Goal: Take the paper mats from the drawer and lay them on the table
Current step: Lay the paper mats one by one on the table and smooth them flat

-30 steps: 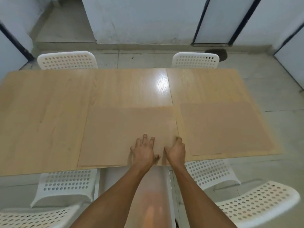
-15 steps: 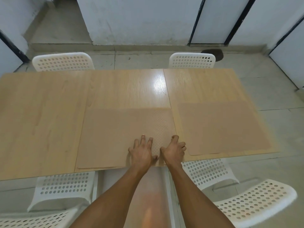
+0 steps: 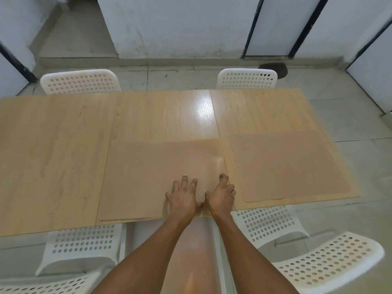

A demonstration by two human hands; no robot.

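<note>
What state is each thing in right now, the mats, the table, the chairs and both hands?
Stack of mats: flat at the table's near edge, top sheet's right edge lifting.
Single mat: lying flat, to the right, untouched.
Left hand: fingers spread, pressing the stack.
Right hand: fingers curled at the stack's right edge.
Table: left part bare.
Chairs: empty, pushed in.
</note>
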